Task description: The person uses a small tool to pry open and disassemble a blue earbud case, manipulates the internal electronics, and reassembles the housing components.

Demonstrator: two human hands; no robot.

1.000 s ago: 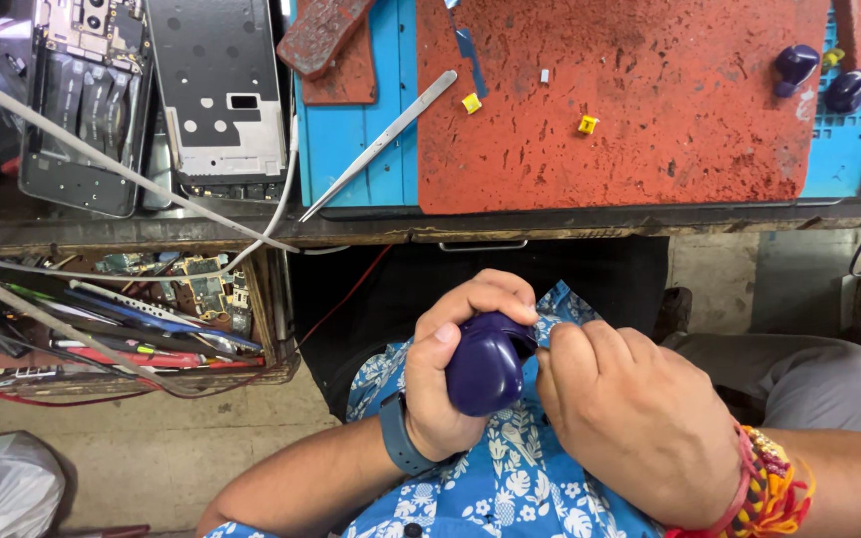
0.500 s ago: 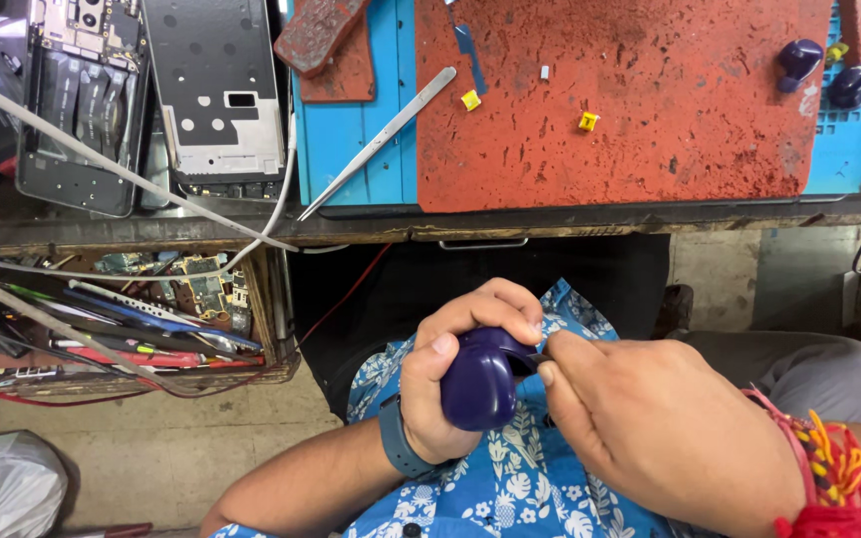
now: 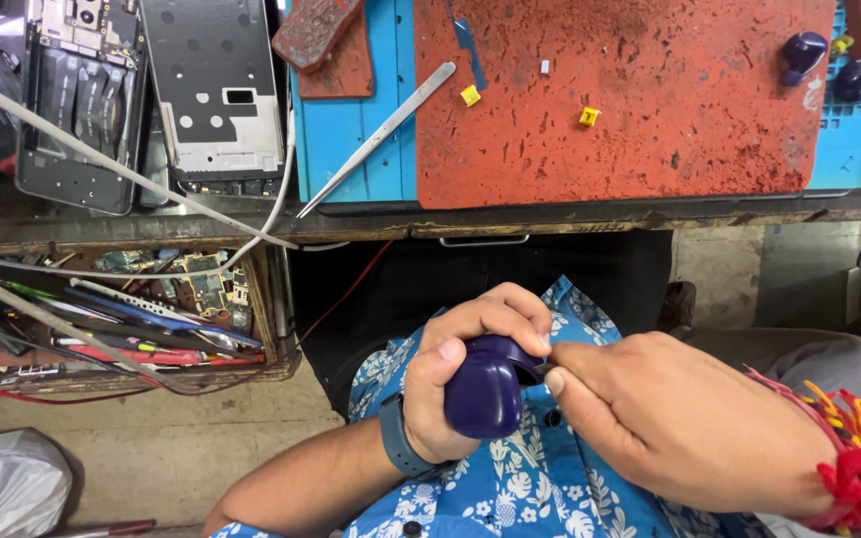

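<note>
Held low over the lap, below the edge of the tabletop [image 3: 590, 214]: a dark blue rounded case [image 3: 485, 389], glossy, gripped upright in the left hand [image 3: 455, 384]. Fingers [image 3: 495, 314] of that hand curled over its top, thumb pressed against its near side, so closed firmly around it. A dark watch band [image 3: 401, 438] on that wrist. Right hand [image 3: 680, 423] just beside, its fingertips pinched narrow and touching the case's upper right edge; whether anything thin sits between them cannot be told. Red and yellow threads [image 3: 854, 448] tied about the right wrist. Beneath both hands, a blue floral shirt [image 3: 540, 478].

Up on the tabletop, well apart from the hands: a worn red mat [image 3: 650, 120] over a blue mat [image 3: 351, 130], metal tweezers [image 3: 376, 139] lying diagonally across the blue, two small yellow bits [image 3: 590, 117] on the red, and two dark blue earbuds [image 3: 804, 55] at the far right corner. Left of those, opened phone frames [image 3: 211, 90] crossed by a white cable [image 3: 102, 164]. Below, an open drawer [image 3: 112, 314] crowded with circuit boards and tools.
</note>
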